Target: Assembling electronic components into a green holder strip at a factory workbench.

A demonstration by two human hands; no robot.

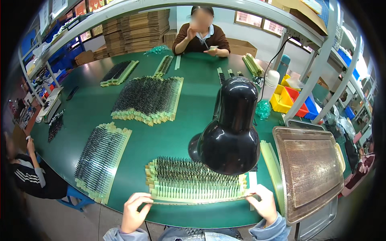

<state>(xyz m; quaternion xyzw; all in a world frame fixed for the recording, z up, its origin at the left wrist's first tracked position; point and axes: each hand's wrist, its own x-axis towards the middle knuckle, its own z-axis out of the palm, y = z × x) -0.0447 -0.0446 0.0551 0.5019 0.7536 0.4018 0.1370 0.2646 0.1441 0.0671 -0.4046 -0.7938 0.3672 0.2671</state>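
Note:
My left hand [135, 212] pinches the left end of a thin, pale strip [201, 203], and my right hand [263, 204] pinches its right end. The strip runs crosswise between them, bowed slightly, seen nearly edge-on. Just beyond it lies a stack of pale green strips with rows of dark upright pins [197, 185]. A glossy black lamp head [235, 132] covers part of that stack's far right side. Whether the held strip carries pins cannot be made out.
More pinned strip stacks lie on the green table [193, 104]: one at left [102, 156], a larger one [148, 98] beyond. Plain pale strips [271, 172] and a brown tray [309, 168] stand at right. Across sits a co-worker [203, 36]; another person [34, 172] is at left.

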